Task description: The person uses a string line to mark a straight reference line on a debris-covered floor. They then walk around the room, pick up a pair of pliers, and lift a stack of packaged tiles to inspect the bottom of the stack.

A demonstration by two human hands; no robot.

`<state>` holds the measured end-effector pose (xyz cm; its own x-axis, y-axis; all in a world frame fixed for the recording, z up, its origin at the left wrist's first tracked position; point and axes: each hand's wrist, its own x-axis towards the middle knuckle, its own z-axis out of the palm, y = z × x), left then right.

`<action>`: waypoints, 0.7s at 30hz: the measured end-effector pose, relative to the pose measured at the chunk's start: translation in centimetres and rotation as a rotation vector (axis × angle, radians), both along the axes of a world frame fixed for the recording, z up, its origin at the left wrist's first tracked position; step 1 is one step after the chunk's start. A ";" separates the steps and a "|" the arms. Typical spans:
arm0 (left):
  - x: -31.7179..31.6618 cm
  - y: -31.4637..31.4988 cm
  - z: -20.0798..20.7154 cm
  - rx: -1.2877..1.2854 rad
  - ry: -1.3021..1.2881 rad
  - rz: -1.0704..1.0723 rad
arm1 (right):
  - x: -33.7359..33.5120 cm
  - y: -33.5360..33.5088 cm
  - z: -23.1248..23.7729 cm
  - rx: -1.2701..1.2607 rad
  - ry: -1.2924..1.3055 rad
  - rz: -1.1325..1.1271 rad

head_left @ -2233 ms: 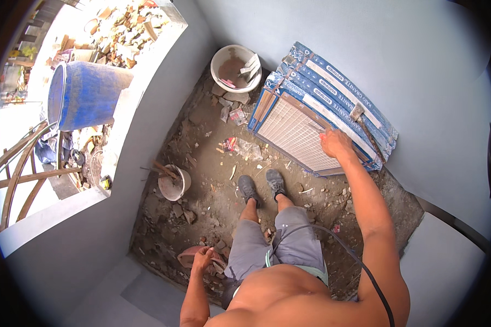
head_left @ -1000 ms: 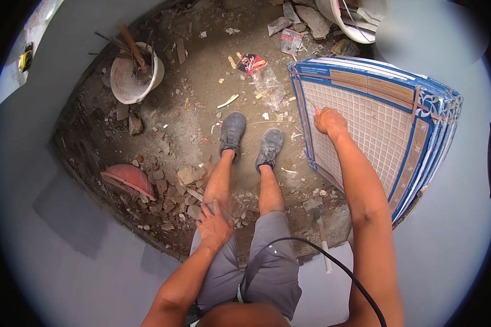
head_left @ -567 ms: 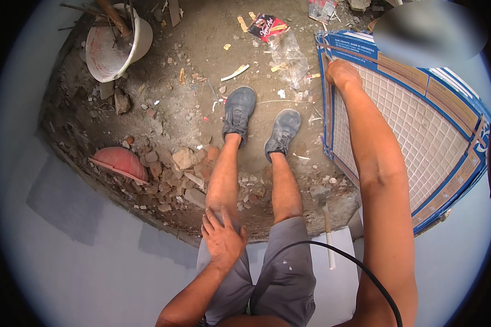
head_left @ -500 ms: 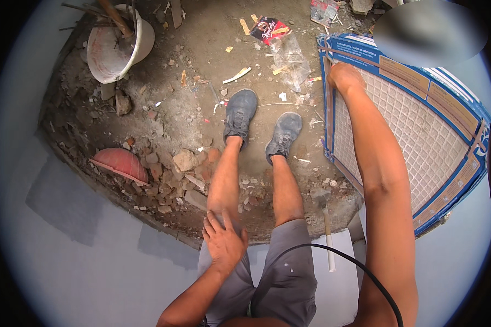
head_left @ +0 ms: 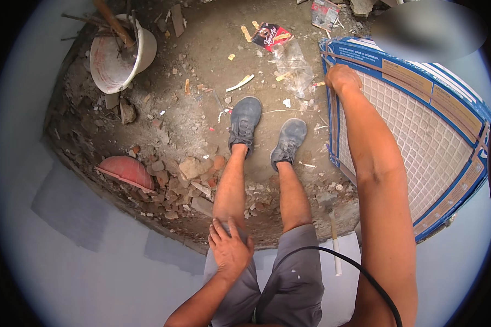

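My right hand (head_left: pixel 343 80) is closed at the near-left corner of a pack of tiles (head_left: pixel 414 120), its knuckles up and its fingertips hidden. A thin, pale sliver shows just beyond the fist, beside the pack's strap; I cannot tell whether it is a blade or strap. The pack has blue and brown cardboard edging, and the top tile shows its gridded back. My left hand (head_left: pixel 230 249) lies flat on my left knee with its fingers a little apart, holding nothing.
A whitish bucket (head_left: pixel 120 62) with sticks in it stands at the far left. Nearer lie a red bowl-shaped piece (head_left: pixel 128 173) and broken rubble (head_left: pixel 191 168). A pale-handled tool (head_left: pixel 335 248) leans by my right leg. A clear plastic wrapper (head_left: pixel 294 68) lies beyond my feet.
The whole view has shifted slightly, so the floor and pack sit a little lower and further right. My right hand stays at the pack's corner, my left on the knee.
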<state>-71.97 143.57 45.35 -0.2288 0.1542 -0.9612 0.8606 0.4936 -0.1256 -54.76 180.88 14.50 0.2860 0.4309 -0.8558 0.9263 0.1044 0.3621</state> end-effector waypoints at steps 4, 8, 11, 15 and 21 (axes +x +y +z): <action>-0.1 0.1 -0.1 0.019 0.007 -0.003 | 0.9 -0.7 1.5 0.073 0.126 0.003; 0.0 0.2 -0.1 0.034 0.014 0.005 | 2.2 -5.2 3.8 -0.025 0.348 -0.167; 0.4 1.0 0.9 0.038 0.004 0.038 | 2.4 -9.6 11.7 0.162 0.679 -0.313; 0.2 0.5 1.6 0.012 -0.003 0.045 | 4.5 -9.7 30.4 0.612 0.800 -0.402; -1.0 1.5 2.3 -0.046 -0.021 0.003 | 15.2 -6.5 48.0 1.151 0.618 -0.028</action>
